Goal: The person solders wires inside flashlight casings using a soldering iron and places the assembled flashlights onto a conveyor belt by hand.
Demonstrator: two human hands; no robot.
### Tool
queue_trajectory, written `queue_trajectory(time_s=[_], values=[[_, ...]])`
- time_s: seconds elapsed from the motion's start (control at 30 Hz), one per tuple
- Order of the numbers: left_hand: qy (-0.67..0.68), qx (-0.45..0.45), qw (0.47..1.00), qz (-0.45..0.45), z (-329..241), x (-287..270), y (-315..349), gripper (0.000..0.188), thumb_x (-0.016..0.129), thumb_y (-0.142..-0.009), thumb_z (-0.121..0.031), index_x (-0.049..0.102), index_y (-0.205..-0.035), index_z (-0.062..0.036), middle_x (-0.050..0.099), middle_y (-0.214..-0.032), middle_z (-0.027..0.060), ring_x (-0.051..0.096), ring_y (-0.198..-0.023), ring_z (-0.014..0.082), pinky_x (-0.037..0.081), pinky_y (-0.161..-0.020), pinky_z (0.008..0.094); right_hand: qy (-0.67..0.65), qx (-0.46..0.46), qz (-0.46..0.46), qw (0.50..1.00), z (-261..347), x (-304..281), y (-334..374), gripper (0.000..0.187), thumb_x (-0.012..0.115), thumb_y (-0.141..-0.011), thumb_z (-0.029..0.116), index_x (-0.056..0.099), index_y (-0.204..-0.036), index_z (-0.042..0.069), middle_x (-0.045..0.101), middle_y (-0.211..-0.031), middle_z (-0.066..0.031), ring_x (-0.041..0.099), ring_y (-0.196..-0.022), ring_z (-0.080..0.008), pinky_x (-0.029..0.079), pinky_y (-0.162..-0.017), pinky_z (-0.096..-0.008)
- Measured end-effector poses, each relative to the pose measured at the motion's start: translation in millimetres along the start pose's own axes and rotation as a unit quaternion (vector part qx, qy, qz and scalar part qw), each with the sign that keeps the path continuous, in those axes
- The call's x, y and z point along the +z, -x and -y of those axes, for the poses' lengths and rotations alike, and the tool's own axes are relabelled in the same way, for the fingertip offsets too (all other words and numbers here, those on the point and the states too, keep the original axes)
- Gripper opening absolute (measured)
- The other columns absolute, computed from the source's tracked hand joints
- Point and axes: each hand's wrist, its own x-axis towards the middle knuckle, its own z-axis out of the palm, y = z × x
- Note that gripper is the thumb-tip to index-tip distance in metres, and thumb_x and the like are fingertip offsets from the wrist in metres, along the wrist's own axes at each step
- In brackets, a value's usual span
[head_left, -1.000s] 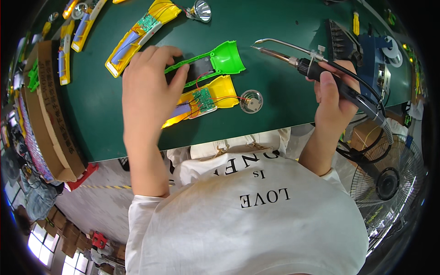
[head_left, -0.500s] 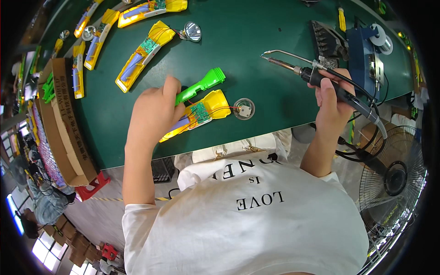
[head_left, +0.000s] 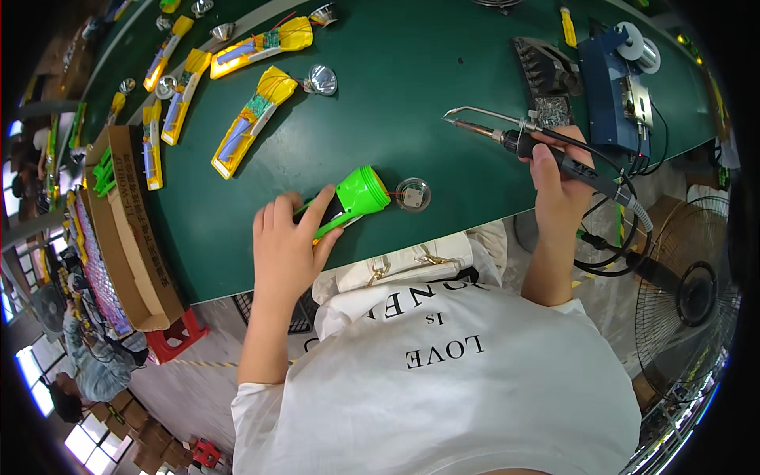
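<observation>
My left hand [head_left: 286, 244] grips a flashlight housing by its handle. Its green upper shell [head_left: 360, 192] now lies over the yellow lower shell, of which only slivers show; the circuit board inside is hidden. A thin wire runs from the wide end to a round clear lamp cup [head_left: 413, 195] lying on the table. In my right hand [head_left: 557, 194] is a soldering iron [head_left: 514, 142] with a thin metal tube beside its tip. The fingers are wrapped round its black handle. Its tip points left, above the table and apart from the flashlight.
Several open yellow flashlight halves [head_left: 253, 123] with batteries, boards and reflectors lie at the far left. A cardboard box [head_left: 141, 237] stands at the left edge. At the right are a blue soldering station [head_left: 606, 95] with a wire spool, a dark holder [head_left: 546, 67] and a fan [head_left: 693, 293].
My left hand has brought the green shell down onto the yellow one and now holds them together. The right hand still holds the soldering iron. The whole view has shifted slightly.
</observation>
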Motion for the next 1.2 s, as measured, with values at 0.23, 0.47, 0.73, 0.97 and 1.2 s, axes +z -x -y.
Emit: queue_trajectory(time_s=[0.23, 0.47, 0.73, 0.97, 1.2], values=[[-0.045, 0.015, 0.998, -0.048, -2.8, 17.8, 10.4, 0.054, 0.066, -0.067, -0.030, 0.049, -0.114, -0.0104, 0.049, -0.099, 0.0093, 0.048, -0.086, 0.0267, 0.039, -0.075, 0.0372, 0.020, -0.037, -0.004, 0.999, -5.5, -11.9, -0.1, 0.012, 0.055, -0.076, -0.001, 0.052, -0.087, -0.001, 0.050, -0.080, -0.0022, 0.046, -0.069, -0.0049, 0.037, -0.062, -0.0157], [0.107, -0.053, 0.985, 0.126, 3.2, -47.0, -42.8, 0.063, 0.069, -0.067, -0.019, 0.037, -0.120, -0.0053, 0.051, -0.109, 0.0172, 0.050, -0.100, 0.0340, 0.043, -0.081, 0.0383, -0.212, 0.074, -0.021, 0.974, -52.9, -17.4, 12.3, 0.008, 0.051, -0.078, 0.000, 0.050, -0.085, -0.001, 0.047, -0.079, -0.0035, 0.049, -0.064, -0.0068, 0.044, -0.059, -0.0204], [0.029, 0.045, 0.998, 0.014, 55.3, -92.1, -292.9, 0.054, 0.058, -0.079, -0.023, 0.032, -0.123, -0.0064, 0.054, -0.102, 0.0212, 0.054, -0.096, 0.0326, 0.041, -0.081, 0.0355, -0.093, 0.076, 0.035, 0.992, -70.1, -23.2, 31.3, 0.013, 0.059, -0.072, 0.005, 0.052, -0.082, -0.001, 0.053, -0.078, -0.0067, 0.049, -0.073, -0.0116, 0.041, -0.066, -0.0248], [-0.104, -0.086, 0.990, -0.051, 130.5, -20.6, -416.0, 0.060, 0.059, -0.076, -0.032, 0.032, -0.123, -0.0051, 0.049, -0.111, 0.0222, 0.050, -0.102, 0.0341, 0.041, -0.084, 0.0409, -0.094, 0.079, 0.119, 0.985, -65.3, -23.9, 25.9, 0.019, 0.061, -0.070, 0.006, 0.046, -0.081, 0.002, 0.054, -0.067, -0.0065, 0.045, -0.055, -0.0094, 0.036, -0.050, -0.0230], [-0.177, -0.101, 0.969, -0.140, 82.6, -0.5, -423.1, 0.067, 0.059, -0.074, -0.039, 0.033, -0.124, -0.0026, 0.046, -0.117, 0.0165, 0.043, -0.110, 0.0315, 0.036, -0.090, 0.0425, -0.205, 0.056, 0.081, 0.974, -70.3, -19.8, 21.7, 0.018, 0.063, -0.071, 0.003, 0.049, -0.082, 0.000, 0.052, -0.061, -0.0048, 0.038, -0.045, -0.0065, 0.030, -0.041, -0.0219]])
